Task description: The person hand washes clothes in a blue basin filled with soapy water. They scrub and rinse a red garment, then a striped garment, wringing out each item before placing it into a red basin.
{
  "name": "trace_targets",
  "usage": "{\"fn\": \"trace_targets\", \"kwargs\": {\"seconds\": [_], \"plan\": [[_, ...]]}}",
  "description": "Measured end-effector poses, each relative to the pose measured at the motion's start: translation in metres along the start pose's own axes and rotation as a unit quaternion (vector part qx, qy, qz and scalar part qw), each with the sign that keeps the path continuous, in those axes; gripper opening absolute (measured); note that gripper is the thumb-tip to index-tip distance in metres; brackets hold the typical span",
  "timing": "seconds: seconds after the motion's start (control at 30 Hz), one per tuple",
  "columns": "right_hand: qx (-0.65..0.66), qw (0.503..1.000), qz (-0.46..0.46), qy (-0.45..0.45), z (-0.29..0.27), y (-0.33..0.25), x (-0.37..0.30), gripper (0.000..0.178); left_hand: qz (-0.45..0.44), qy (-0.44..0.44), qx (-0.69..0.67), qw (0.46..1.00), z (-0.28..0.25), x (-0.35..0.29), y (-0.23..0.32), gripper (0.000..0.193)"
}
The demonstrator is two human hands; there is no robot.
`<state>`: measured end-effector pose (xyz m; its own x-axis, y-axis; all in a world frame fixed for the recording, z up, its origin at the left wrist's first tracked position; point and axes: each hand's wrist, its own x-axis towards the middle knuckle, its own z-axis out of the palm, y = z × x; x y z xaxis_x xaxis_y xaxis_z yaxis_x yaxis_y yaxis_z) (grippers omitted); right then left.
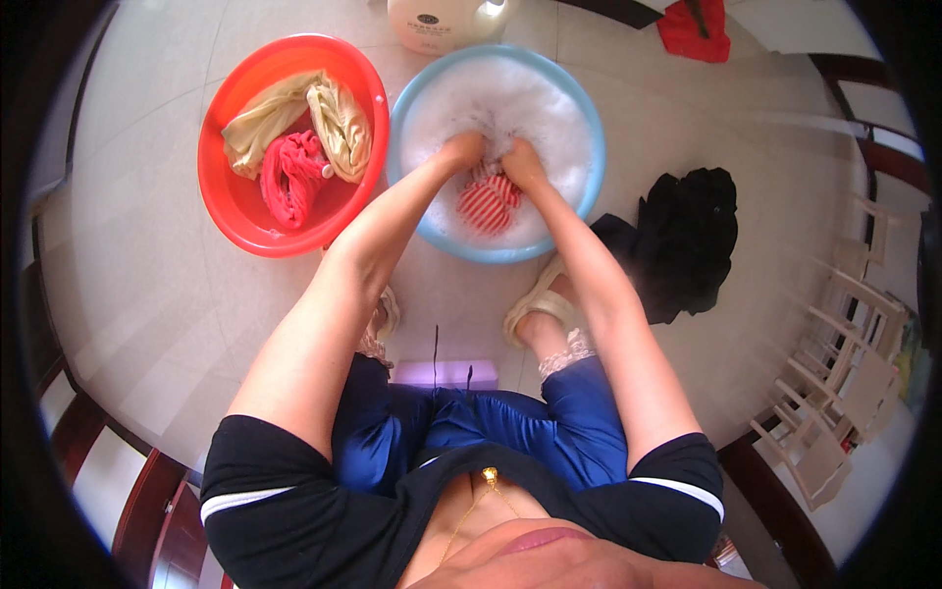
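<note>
A light blue basin (pixel 596 167) full of white suds (pixel 549 108) stands on the floor in front of me. In it lies a wet red-and-white striped garment (pixel 488 204), partly under the foam. My left hand (pixel 464 150) is closed on the garment's far part, its fingertips sunk in the suds. Close by on the right, my right hand (pixel 522 163) also grips the cloth, with its fingers partly hidden by foam. The garment's striped end bunches up toward me, between and below the two hands.
A red-orange basin (pixel 218 201) stands at the left, holding a pale yellow garment (pixel 339 128) and a pink one (pixel 291 177). A cream jug (pixel 437 29) is behind the basins. Black clothes (pixel 687 240) lie on the floor at right. A purple stool (pixel 446 374) is under me.
</note>
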<state>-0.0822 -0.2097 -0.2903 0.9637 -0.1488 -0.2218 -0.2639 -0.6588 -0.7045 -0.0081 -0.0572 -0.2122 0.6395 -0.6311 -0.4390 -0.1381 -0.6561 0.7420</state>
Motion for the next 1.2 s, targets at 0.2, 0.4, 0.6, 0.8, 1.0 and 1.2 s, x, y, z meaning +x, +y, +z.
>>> {"fn": "trace_targets", "kwargs": {"seconds": [0.2,0.4,0.6,0.8,1.0,1.2], "plan": [[0.784,0.551,0.214,-0.187,-0.055,-0.069,-0.012,0.045,0.248,0.289,-0.049,0.923,0.03,-0.045,0.062,0.017],[0.785,0.566,0.203,-0.15,-0.072,-0.138,-0.031,0.046,0.356,0.221,0.252,0.872,0.017,-0.074,0.095,0.029],[0.767,0.579,0.219,-0.168,-0.068,-0.137,-0.04,0.045,0.365,0.252,0.257,0.859,0.0,-0.062,0.094,0.039],[0.705,0.624,0.317,-0.114,-0.051,-0.136,-0.038,0.045,0.209,0.246,0.246,0.914,0.001,-0.023,0.058,0.042],[0.414,0.884,0.198,0.095,-0.037,-0.074,-0.012,0.028,0.11,0.317,-0.053,0.94,-0.017,-0.015,0.03,0.03],[-0.065,0.988,-0.077,0.113,-0.032,-0.087,-0.039,0.047,0.15,0.213,0.112,0.959,0.013,-0.032,0.001,0.037]]}}
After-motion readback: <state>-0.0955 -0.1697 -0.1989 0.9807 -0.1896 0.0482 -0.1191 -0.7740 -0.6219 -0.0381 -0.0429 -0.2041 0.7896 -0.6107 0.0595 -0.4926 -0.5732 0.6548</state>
